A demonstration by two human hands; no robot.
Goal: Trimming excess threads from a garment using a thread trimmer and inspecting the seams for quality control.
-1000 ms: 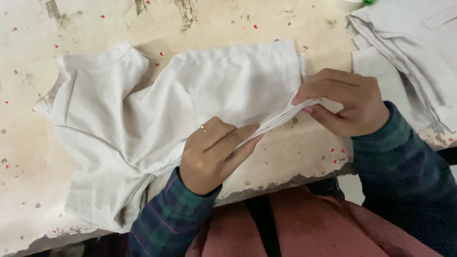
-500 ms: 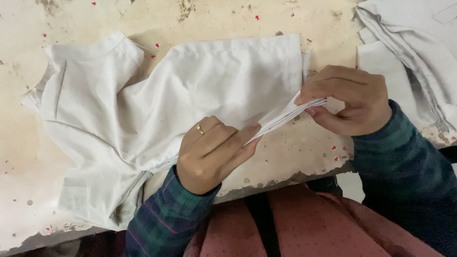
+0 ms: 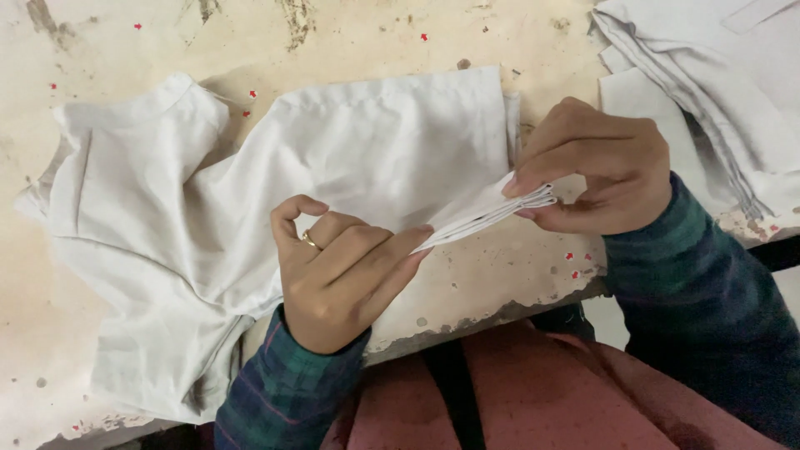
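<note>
A white garment [image 3: 250,192] lies crumpled and spread over the worn beige table [image 3: 350,33]. Its folded lower edge [image 3: 487,212] is lifted off the table and stretched between both hands. My right hand [image 3: 604,167] pinches the layered end of that edge between thumb and fingertips. My left hand [image 3: 337,279], with a ring on one finger, pinches the same edge a little further along, its fingers pointing to the right. Both sleeves are dark green plaid.
A stack of folded white cloth [image 3: 717,83] lies at the table's right end. The table's chipped front edge [image 3: 500,312] runs just below my hands, with pink clothing [image 3: 542,392] on my lap beneath it. Small red specks dot the tabletop.
The view has drifted slightly; the garment sits a little further left and lower. Both hands keep their pinch on the folded edge, almost unmoved.
</note>
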